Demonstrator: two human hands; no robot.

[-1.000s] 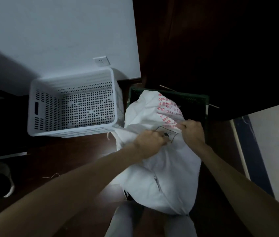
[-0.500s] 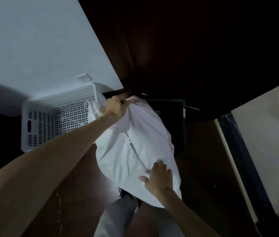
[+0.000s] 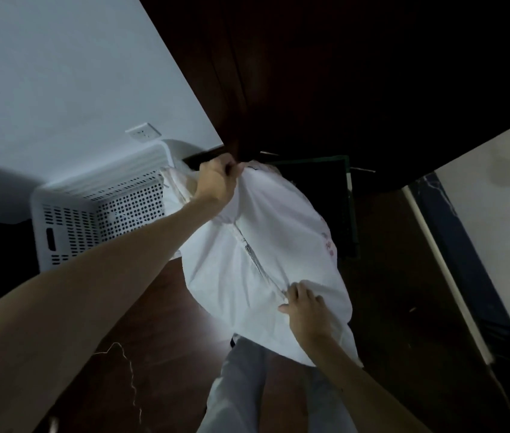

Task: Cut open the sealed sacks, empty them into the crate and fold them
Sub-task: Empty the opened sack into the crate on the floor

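- Head view: the sack (image 3: pixel 266 264), white and full, is held off the floor (image 3: pixel 159 323) above the person's legs. It is tilted, with its far end raised toward the white crate (image 3: pixel 69 220).
- Left hand (image 3: pixel 216 182): the grip is closed on a bunch of fabric at the sack's far end, just beside the crate's right rim.
- Right hand (image 3: pixel 305 310): fingers are spread and flat against the sack's near end beside the seam (image 3: pixel 253 254). It presses and supports, with nothing enclosed in the grip.
- A pale fold of the sack overhangs the crate's right side. Whether the mouth is open cannot be told.
- The crate stands far left against the wall, and its perforated bottom is visible. A dark crate (image 3: pixel 349 195) stands far right, behind the sack.
- Judgement: the step in hand is tipping the sack into the white crate.
- To do it well, bring the mouth fully over the rim before lifting. Raise the near end gradually with the right hand. Keep the left grip firm so the mouth does not slip and spill onto the floor.
- A loose thread (image 3: pixel 128 367) lies on the floor, near left.
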